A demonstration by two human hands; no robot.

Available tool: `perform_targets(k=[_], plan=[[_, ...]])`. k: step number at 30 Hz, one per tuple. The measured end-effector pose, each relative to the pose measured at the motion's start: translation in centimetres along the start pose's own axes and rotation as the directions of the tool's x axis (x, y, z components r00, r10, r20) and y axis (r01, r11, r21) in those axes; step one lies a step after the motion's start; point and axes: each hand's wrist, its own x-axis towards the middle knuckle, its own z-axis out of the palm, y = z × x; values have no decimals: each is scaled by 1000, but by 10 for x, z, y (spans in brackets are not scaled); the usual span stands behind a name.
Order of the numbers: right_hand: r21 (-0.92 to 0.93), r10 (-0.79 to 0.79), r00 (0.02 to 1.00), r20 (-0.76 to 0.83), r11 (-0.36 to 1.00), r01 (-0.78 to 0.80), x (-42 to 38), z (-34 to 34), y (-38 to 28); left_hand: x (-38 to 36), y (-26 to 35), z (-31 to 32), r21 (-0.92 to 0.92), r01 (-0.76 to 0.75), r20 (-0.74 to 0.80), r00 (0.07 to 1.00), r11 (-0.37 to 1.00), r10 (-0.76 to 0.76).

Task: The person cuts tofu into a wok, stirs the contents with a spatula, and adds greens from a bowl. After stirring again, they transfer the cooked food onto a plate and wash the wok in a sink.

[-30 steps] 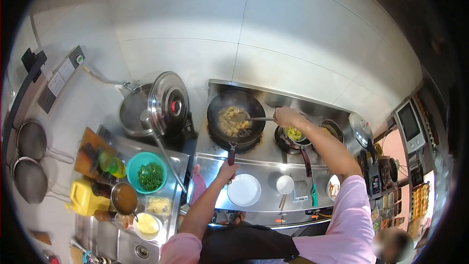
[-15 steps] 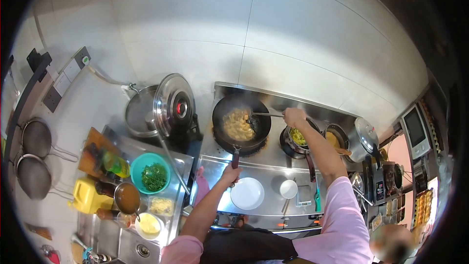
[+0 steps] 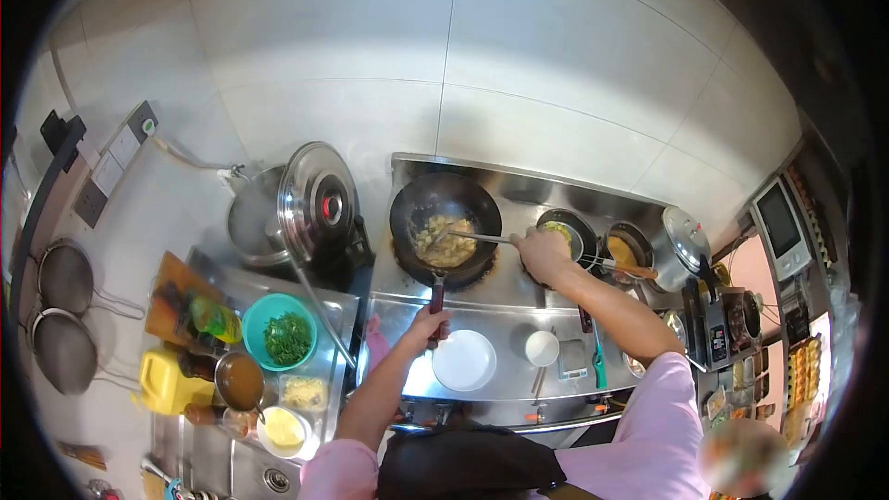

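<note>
My left hand (image 3: 428, 326) is wrapped round the handle of a dark wok (image 3: 407, 204) on the stove. Pale yellowish-brown food pieces (image 3: 446, 245) lie in the wok. My right hand (image 3: 544, 255) grips a long-handled metal spatula (image 3: 486, 238), whose blade rests among the food. A small pan (image 3: 583, 236) holding green-yellow food sits beyond my right hand, partly hidden by it. A white plate (image 3: 464, 360) lies on the steel counter beside my left hand.
A lidded steel pot (image 3: 310, 199) stands left of the wok. A green bowl of chopped greens (image 3: 287, 337), a pot of brown liquid (image 3: 240, 380) and a yellow jug (image 3: 167, 376) crowd the left counter. A white cup (image 3: 543, 349) and scale (image 3: 573, 360) sit at the front.
My right hand has moved down and slightly left, bringing the spatula blade into the food. The food has shifted in the wok. My left hand keeps its hold on the wok handle.
</note>
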Motion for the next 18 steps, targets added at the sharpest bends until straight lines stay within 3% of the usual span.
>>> perform_targets(k=[2,5,6,8,9,10,11,12,14,18], plan=[[-18,32,999,40,999,-31,-26,-19,1,-4,-4,2,-30,-29,-30,999,999,28],[-39,90,989,114,996,-86,-49,-32,-1,-21,-20,-6,-326,-122,-32,992,937,118],[-49,100,986,134,994,-94,-52,-28,-3,-29,-31,-15,-261,-153,-63,988,953,141],[-23,123,982,144,992,-121,-52,6,-4,-39,-73,-31,-405,-119,-188,981,907,45],[-6,138,983,119,990,-139,-47,23,-5,-51,-94,-38,-88,-92,-163,984,992,77],[11,152,984,94,988,-153,-42,37,-8,-66,-116,-44,240,-67,-131,986,968,101],[30,164,984,68,986,-166,-39,46,-11,-81,-140,-49,542,-45,-94,989,839,114],[78,193,978,73,977,-198,-37,48,-12,-95,-169,-42,604,51,-225,968,795,108],[115,236,970,54,964,-241,-33,40,-17,-124,-199,-39,802,-52,-101,970,595,221],[121,225,973,-49,968,-218,-16,59,-25,-128,-245,-49,941,-192,184,981,280,53]])
